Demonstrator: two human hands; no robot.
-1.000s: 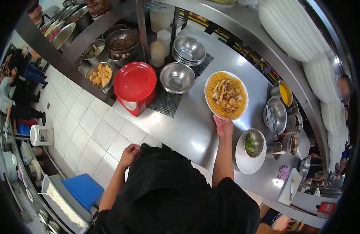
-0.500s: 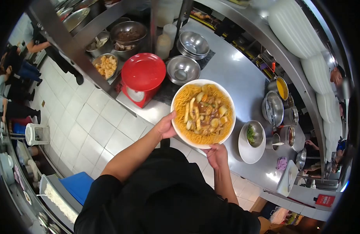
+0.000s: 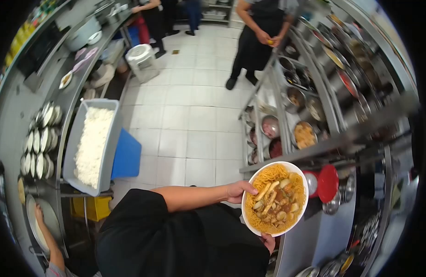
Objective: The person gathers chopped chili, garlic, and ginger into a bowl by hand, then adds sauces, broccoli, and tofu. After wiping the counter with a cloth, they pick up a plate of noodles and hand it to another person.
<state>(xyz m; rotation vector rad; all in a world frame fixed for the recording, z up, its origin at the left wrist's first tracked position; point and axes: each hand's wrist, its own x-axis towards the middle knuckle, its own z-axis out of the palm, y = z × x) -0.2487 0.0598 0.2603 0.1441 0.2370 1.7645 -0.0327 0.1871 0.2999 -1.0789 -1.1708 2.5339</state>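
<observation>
A person holds a big white plate point(image 3: 290, 166) with both hands, up off the steel counter point(image 3: 314, 240). The plate is full of yellow noodles point(image 3: 259, 221) with brown sauce and pale chunks point(image 3: 277, 201) on top. The left hand point(image 3: 239, 190) grips the plate's rim on the side nearest the floor, with the thumb lying on top of the rim and touching the noodles' edge. The right hand point(image 3: 268, 241) is under the plate's near edge; only a few fingers show, pressed up against the bottom, so it is holding the plate too. Just beside the plate, on the far side from the left hand, is a red scale point(image 3: 327, 183) with a round red top. Small steel bowls point(image 3: 333, 205) sit near the plate, next to the scale. Above the plate in the picture are steel shelves point(image 3: 286, 152) with bowls of food, and one bowl point(image 3: 305, 134) has something orange in it. Well away from the plate, across the white tile floor point(image 3: 194, 120), is a long grey tub point(image 3: 112, 138) full of white rice point(image 3: 90, 145). A blue bin point(image 3: 126, 154) stands right beside the tub. Far from the plate, another person in a black apron point(image 3: 256, 37) stands on the floor by the shelves. Another person's hand point(image 3: 40, 214) rests on a round tray far from the plate, past the tub.
</observation>
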